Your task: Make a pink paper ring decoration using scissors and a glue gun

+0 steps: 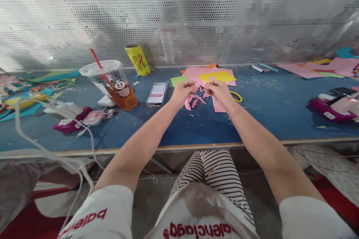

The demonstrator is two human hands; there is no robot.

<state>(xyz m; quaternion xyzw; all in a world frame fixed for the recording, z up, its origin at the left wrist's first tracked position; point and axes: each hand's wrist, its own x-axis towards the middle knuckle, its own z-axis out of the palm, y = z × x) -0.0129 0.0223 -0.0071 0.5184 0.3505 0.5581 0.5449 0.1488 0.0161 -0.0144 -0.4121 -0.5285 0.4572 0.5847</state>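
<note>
Both arms reach forward over the blue table. Between the fingertips of my left hand (183, 92) and my right hand (219, 91) is a small piece of pink paper (202, 83), pinched from both sides. Pink paper scraps (193, 101) lie in a small heap below the hands. Behind them are sheets of pink paper (193, 73), with a yellow sheet (220, 76) on top and a green sheet (178, 81) at the left. Beside my right wrist, the yellow handle of what look like scissors (237, 96) shows; the rest is hidden.
Left of my hands are a phone (157, 94), a plastic cup of brown drink (119, 89) with a straw, and a yellow roll (138, 59). White cables (56, 149) hang over the left table edge. A purple holder (327, 110) stands right. Perforated metal (202, 18) closes the back.
</note>
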